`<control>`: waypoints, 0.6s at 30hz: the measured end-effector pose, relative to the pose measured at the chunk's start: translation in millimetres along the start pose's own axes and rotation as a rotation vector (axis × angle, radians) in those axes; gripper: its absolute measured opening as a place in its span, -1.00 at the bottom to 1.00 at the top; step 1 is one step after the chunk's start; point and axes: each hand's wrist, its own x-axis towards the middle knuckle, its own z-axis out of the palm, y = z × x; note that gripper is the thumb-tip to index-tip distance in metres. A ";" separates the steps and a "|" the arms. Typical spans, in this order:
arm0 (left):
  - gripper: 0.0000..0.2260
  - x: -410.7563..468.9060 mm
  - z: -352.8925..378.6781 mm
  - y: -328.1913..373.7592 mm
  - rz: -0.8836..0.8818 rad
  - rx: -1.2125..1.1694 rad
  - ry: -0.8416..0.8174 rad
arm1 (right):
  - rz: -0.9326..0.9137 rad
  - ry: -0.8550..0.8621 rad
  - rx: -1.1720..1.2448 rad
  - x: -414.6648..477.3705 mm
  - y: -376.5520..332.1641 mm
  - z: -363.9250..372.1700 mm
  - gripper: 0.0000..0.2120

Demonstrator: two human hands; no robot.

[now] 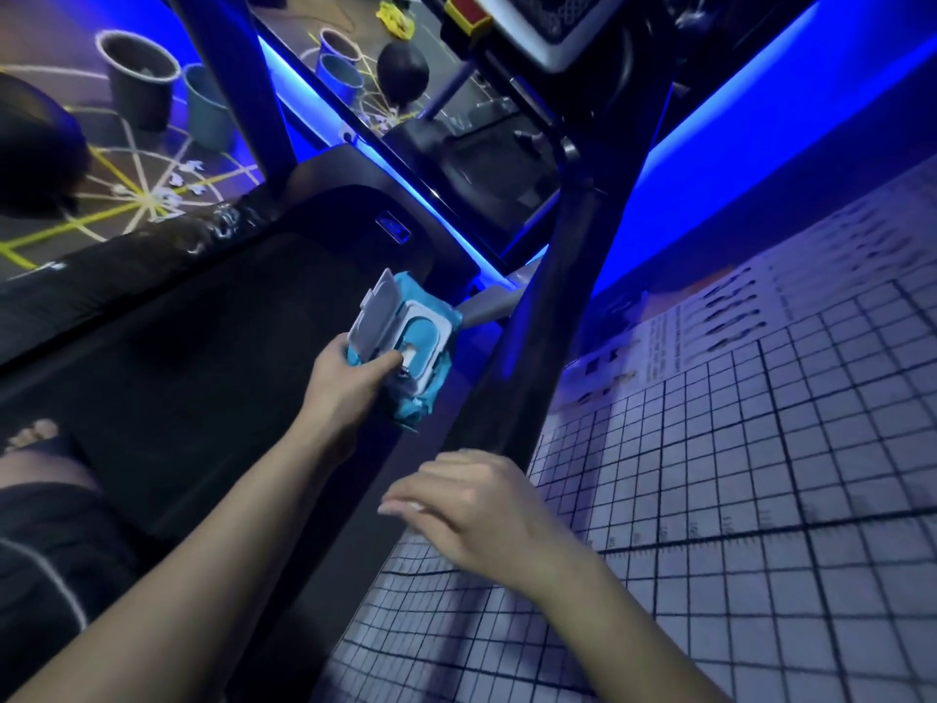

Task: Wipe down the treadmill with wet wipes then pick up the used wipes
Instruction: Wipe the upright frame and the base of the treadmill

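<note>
Treadmill belt point(203, 357) fills the middle of the head view, dark and running up toward the console point(547, 22) at the top. Over the belt's right edge, the left hand point(345, 383) grips a teal wet wipes pack point(423, 398), fingers curled round its near end and the thumb lying across the white dispenser frame. The pack's flip lid point(375, 312) stands open. Whether the pack touches the belt I cannot tell.

Nearer the camera, the right hand point(476, 504) hovers above the side rail, fingers relaxed and loosely together, holding nothing; it is slightly blurred.

Just right of the pack, the right upright point(537, 322) slants across, standing between it and the gridded floor mat point(760, 474). A blue light strip point(735, 144) glows beyond. At the upper left, two buckets point(139, 78) stand on line-marked floor past the left upright point(238, 83). A bare foot point(33, 433) rests at the belt's left edge.
</note>
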 end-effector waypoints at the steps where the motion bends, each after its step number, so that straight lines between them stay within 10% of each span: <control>1: -0.75 -0.7 0.1 1.6 0.003 0.008 0.003 | 0.047 0.006 0.130 2.3 -2.2 -5.1 -0.81; 7: -0.71 5.8 -3.8 8.8 0.025 0.015 0.003 | 0.549 0.150 0.559 32.0 26.4 -39.0 -0.91; 12: -0.73 22.0 -12.9 4.4 0.022 -0.001 0.038 | 0.771 0.542 0.355 55.4 98.5 -55.1 -0.89; 18: -0.70 32.2 -21.7 -9.2 -0.032 0.015 0.060 | 0.838 0.522 0.245 78.4 131.9 -43.1 -0.83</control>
